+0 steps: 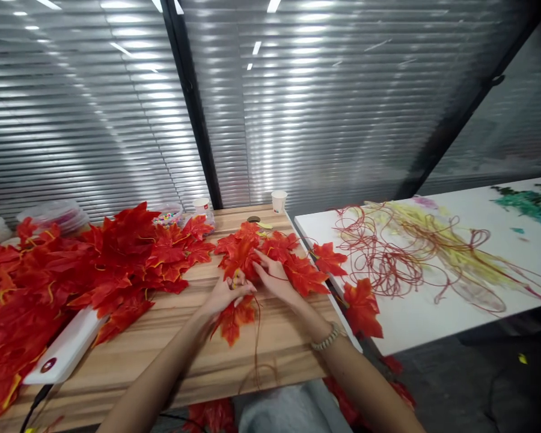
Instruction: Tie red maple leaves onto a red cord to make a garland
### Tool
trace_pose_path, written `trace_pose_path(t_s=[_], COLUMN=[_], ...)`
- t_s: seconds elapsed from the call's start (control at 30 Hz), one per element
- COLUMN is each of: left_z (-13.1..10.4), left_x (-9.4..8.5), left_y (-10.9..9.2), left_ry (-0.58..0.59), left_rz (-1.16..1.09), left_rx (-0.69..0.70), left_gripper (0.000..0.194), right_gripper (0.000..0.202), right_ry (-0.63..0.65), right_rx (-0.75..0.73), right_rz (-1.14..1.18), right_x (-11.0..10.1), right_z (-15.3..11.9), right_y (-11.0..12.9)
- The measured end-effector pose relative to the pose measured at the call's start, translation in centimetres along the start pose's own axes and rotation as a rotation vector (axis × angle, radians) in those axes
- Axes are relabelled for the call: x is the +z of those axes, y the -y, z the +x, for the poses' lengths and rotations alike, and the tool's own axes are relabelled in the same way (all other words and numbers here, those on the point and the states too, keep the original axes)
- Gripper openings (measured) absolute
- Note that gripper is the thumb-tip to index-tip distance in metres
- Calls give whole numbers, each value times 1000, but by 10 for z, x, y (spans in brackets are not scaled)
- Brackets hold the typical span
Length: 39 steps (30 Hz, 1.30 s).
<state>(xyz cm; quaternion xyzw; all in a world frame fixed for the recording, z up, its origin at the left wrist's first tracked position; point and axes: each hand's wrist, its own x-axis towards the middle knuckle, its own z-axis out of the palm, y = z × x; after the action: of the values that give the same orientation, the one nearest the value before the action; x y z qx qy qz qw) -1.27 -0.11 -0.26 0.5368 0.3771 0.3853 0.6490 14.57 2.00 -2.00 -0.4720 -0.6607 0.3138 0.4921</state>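
Observation:
My left hand (229, 293) is closed, with thumb and fingers pinched on the yellow stem of a red artificial maple leaf (243, 255). Close beside it, my right hand (274, 278) has its fingertips against the leaf cluster, pinching at a leaf's edge; the exact contact is partly hidden. A thin brown-red cord (256, 343) hangs from near the left fingers and curls on the wooden table. Below the left hand an orange-red leaf (235, 322) points toward me. More leaves (304, 273) extend right of my hands, over the table edge.
On the left lies a big heap of red leaves (72, 270), partly over a white power strip (67, 349). Paper cups (279, 202) and a bead container (169, 213) stand at the back. Tangled cord (388, 258) covers part of the white table (415, 328). Leaves lie on the floor.

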Motion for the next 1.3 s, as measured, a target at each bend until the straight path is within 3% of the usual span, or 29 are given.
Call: trace_pose_path(t_s=[0.17,0.23,0.3,0.53,0.63,0.83,1.07,1.3], left_z=[11,14,15,16,16,16,15,13], left_x=[-32,-42,-46,-39,-39,-36,-29,-35], left_y=[-13,-14,-13,-5,-5,-3,1,-4], left_ry=[-237,-249,-229,-153,-145,-111,-94,-86], left_rz=[-103,-153,-170,-204,-226,-247,-293,-248], left_rx=[171,168,147,118,128,111,75,6], left_gripper=[35,38,41,40,37,31,32,29], right_gripper=[23,20,18,31,41,23,18,25], right_ry=[-23,-5,31,287,307,207,278,324], right_rx=[-285,-316,-257,124,171,113,-117,-204], right_rz=[-151,-81,-8,361,499,540,376,236], right_x=[-7,-5,0,14,18,22,15,13], right_z=[-12,-15,-17,-17,-18,-21,-22,-24], right_y=[25,32,35,25,23,27,35,35])
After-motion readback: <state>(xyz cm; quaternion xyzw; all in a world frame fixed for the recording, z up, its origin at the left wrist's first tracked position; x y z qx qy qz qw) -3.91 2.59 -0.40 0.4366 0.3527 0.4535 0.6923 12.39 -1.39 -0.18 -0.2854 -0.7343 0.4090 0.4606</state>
